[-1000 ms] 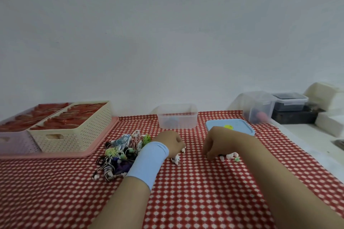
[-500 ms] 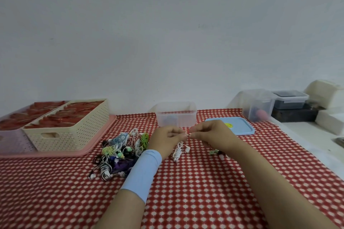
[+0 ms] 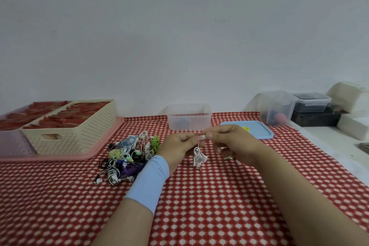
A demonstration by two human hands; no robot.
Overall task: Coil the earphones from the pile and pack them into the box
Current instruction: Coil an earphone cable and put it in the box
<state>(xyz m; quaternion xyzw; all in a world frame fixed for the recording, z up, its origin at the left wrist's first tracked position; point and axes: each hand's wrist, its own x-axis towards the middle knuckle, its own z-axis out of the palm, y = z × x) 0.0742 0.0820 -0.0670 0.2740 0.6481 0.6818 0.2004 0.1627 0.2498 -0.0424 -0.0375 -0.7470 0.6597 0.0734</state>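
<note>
Checked tabletop point(image 3: 199, 205): your left hand point(image 3: 179, 147) and right hand point(image 3: 233, 142) pinch white earphones point(image 3: 198, 158) by one tip, dangling right of pile point(image 3: 129, 154), before box point(image 3: 188, 118); light, limp, tangle-prone, best held at ends.

cloth point(image 3: 199, 205) on desk: woven fabric, red-white check, matt. box point(image 3: 188, 118): translucent plastic, frosted look, smooth. lid point(image 3: 257, 132): blue plastic, smooth, slight sheen. basket point(image 3: 79, 136): cream plastic, perforated walls, matt. tray point(image 3: 60, 157) under it: pink plastic, smooth. wristband point(image 3: 148, 180): light blue stretch fabric, matt. pile point(image 3: 127, 156): thin plastic-coated cords, some striped. white earphone point(image 3: 198, 158): smooth plastic. wall point(image 3: 179, 36): matt paint.
</note>
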